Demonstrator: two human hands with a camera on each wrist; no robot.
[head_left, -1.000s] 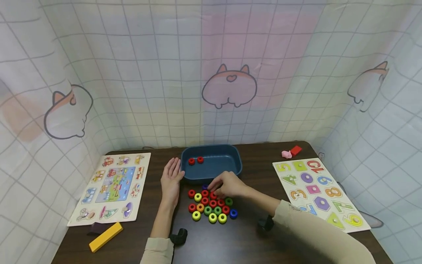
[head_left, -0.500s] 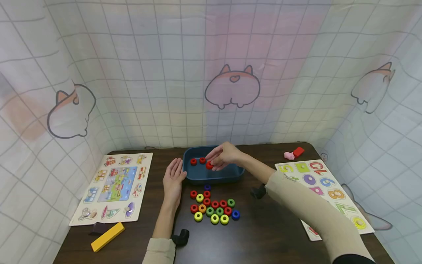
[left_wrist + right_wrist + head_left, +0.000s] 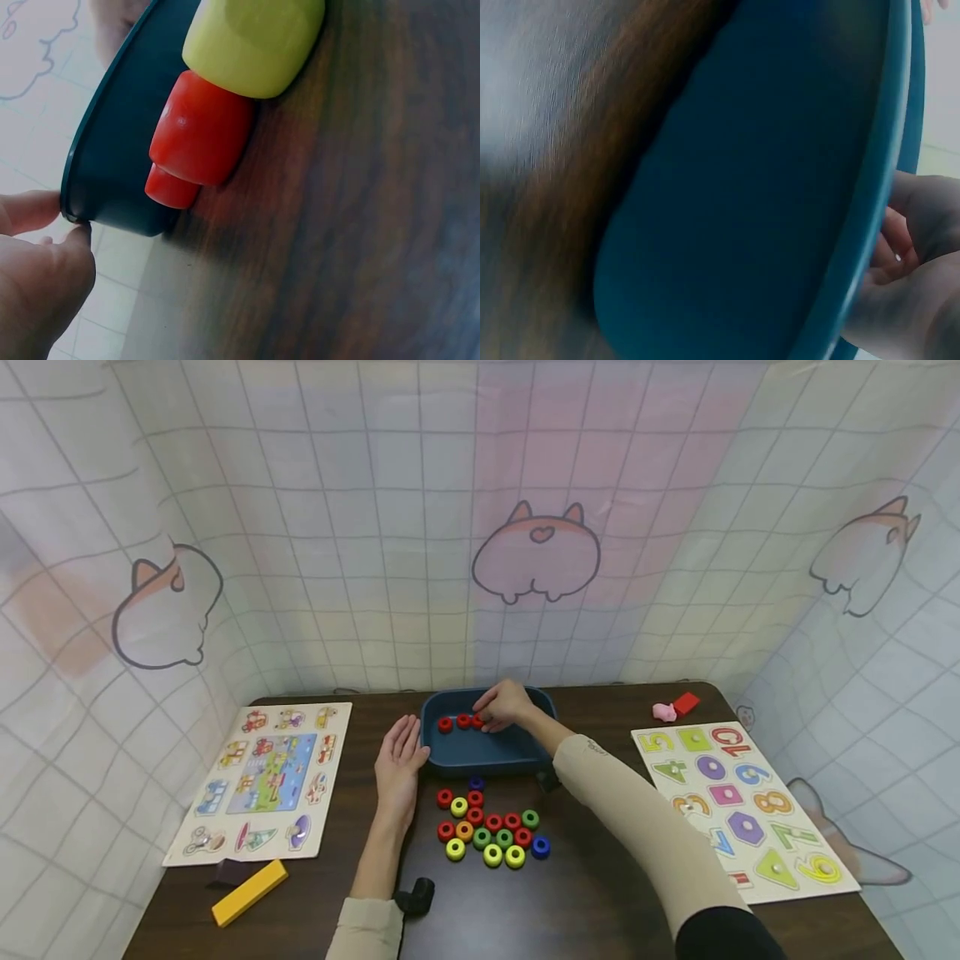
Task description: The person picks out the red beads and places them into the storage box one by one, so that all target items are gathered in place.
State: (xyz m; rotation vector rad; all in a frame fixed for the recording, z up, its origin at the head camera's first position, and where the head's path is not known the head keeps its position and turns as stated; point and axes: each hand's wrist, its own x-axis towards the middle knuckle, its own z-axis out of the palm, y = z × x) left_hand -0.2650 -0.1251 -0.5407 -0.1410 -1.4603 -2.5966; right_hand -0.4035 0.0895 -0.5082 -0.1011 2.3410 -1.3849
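Inside the dark blue tray [image 3: 487,753], my right hand [image 3: 508,704] pinches a red ring [image 3: 477,722] low over its floor. Two more red rings, the left one [image 3: 445,725] and its neighbour [image 3: 463,721], lie in a row beside it. My left hand [image 3: 397,772] rests at the tray's left end with straight fingers; in the left wrist view its thumb [image 3: 79,240] touches the rim. On the table before the tray lie several loose rings, such as a yellow ring [image 3: 455,849], a green ring [image 3: 530,819] and a blue ring [image 3: 540,847]. In the right wrist view, the tray wall partly hides my right fingers.
A picture puzzle board [image 3: 258,781] lies at the left, with a yellow block [image 3: 250,893] and a dark block [image 3: 230,872] near it. At the right is a number puzzle board [image 3: 746,814]. Behind that sit a pink pig [image 3: 663,712] and a red block [image 3: 686,702].
My right hand has carried a red ring from the group on the table into the tray, beside the two red rings there. My left hand has stayed at the tray's left end.
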